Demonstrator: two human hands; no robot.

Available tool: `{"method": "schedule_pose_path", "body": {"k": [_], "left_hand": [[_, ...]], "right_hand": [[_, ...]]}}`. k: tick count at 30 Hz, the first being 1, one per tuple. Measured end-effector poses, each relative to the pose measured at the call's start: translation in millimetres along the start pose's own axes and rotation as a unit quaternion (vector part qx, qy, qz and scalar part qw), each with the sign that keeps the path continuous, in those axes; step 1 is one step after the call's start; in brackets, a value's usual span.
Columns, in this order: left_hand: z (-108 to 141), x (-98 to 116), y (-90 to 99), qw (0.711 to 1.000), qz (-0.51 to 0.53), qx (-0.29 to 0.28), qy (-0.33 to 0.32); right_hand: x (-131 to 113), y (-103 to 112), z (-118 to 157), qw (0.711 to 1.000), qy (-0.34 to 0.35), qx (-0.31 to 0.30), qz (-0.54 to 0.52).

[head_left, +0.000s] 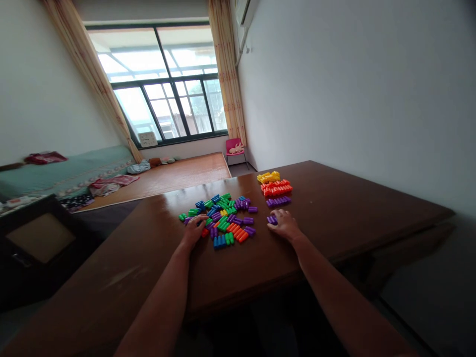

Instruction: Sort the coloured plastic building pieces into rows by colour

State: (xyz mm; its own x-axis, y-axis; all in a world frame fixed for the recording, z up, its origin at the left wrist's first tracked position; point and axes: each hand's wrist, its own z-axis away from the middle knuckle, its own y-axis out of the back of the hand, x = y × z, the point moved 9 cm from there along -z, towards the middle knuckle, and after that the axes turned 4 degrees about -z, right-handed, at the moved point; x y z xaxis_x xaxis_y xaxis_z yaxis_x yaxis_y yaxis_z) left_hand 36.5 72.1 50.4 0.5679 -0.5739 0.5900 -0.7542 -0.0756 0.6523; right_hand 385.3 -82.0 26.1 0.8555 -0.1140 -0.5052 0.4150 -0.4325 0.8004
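Note:
A mixed pile of small plastic tube-shaped pieces (223,224) in green, blue, purple and orange lies on the brown table. At its left edge is my left hand (194,231), fingers apart and touching or just over the pieces. To the right of the pile, my right hand (285,225) has its fingers closed round a few purple pieces (272,219) at the tabletop. Just beyond that hand runs a row of purple pieces (278,201). Behind it are a stacked group of orange-red pieces (276,188) and a group of yellow pieces (268,177).
The brown table (338,210) reaches close to the white wall on the right. A dark cabinet (44,238) stands at the left. Further off are a bed platform (186,171), a pink chair (231,146) with a doll on it, and a window (167,84) between curtains.

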Motion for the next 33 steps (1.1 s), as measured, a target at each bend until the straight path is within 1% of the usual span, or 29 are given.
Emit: {"method": "schedule_pose_path", "body": {"k": [2,3,5,7,9,10,12,15,18,21,23,25,27,28,30,31,32,33], "left_hand": [[-0.3,-0.1,-0.2,1.0,-0.002,0.003,-0.005],[-0.6,0.1,-0.4,1.0,-0.003,0.004,-0.007],[-1.4,0.5,-1.7,1.0,-0.005,0.002,-0.01],[-2.5,0.7,-2.9,1.0,-0.006,-0.001,-0.011],[-3.6,0.9,-3.8,1.0,-0.006,-0.003,-0.013],[-4.1,1.0,-3.9,1.0,-0.006,-0.004,-0.014],[-4.7,0.4,-3.7,1.0,-0.006,-0.004,-0.017],[-5.4,-2.3,-3.5,1.0,-0.006,-0.003,-0.02],[-6.4,-4.3,-4.8,1.0,-0.013,-0.007,-0.028],[-7.6,-3.3,-7.0,0.999,-0.032,-0.01,-0.037],[-8.0,-1.3,-7.9,0.998,-0.047,-0.01,-0.039],[-7.7,2.3,-8.5,0.997,-0.057,-0.011,-0.043],[-6.8,6.0,-8.8,0.997,-0.06,-0.013,-0.046],[-6.3,7.3,-8.6,0.997,-0.061,-0.012,-0.045],[-5.3,9.0,-7.8,0.997,-0.066,-0.009,-0.041],[-4.7,9.7,-7.3,0.997,-0.069,-0.007,-0.039],[-4.2,10.4,-6.9,0.997,-0.071,-0.005,-0.039],[-3.8,11.1,-6.8,0.997,-0.073,-0.006,-0.04]], "right_hand": [[7.4,5.6,-6.7,0.999,0.03,-0.025,-0.019],[15.9,13.3,-13.9,0.998,0.037,-0.025,-0.035],[44.5,39.5,-33.5,0.997,0.018,0.016,-0.07],[79.4,70.4,-52.8,0.992,-0.017,0.084,-0.089],[106.8,88.2,-67.4,0.988,-0.034,0.12,-0.096],[116.6,90.5,-73.0,0.987,-0.037,0.124,-0.097],[131.2,85.2,-80.8,0.987,-0.049,0.124,-0.095],[145.6,66.3,-87.3,0.982,-0.068,0.12,-0.129],[157.1,49.8,-89.5,0.975,-0.08,0.098,-0.183],[165.4,49.8,-85.2,0.979,-0.083,0.096,-0.161],[164.0,54.8,-81.6,0.986,-0.068,0.099,-0.118],[156.5,58.8,-79.3,0.991,-0.052,0.094,-0.082],[141.8,66.9,-77.3,0.991,-0.043,0.116,-0.05],[129.2,72.0,-75.8,0.989,-0.032,0.138,-0.036],[89.9,76.6,-71.1,0.985,0.022,0.169,-0.031],[63.6,72.0,-68.1,0.984,0.066,0.158,-0.044],[34.7,61.8,-64.2,0.983,0.116,0.125,-0.066],[4.9,46.5,-58.8,0.979,0.166,0.07,-0.093]]}}
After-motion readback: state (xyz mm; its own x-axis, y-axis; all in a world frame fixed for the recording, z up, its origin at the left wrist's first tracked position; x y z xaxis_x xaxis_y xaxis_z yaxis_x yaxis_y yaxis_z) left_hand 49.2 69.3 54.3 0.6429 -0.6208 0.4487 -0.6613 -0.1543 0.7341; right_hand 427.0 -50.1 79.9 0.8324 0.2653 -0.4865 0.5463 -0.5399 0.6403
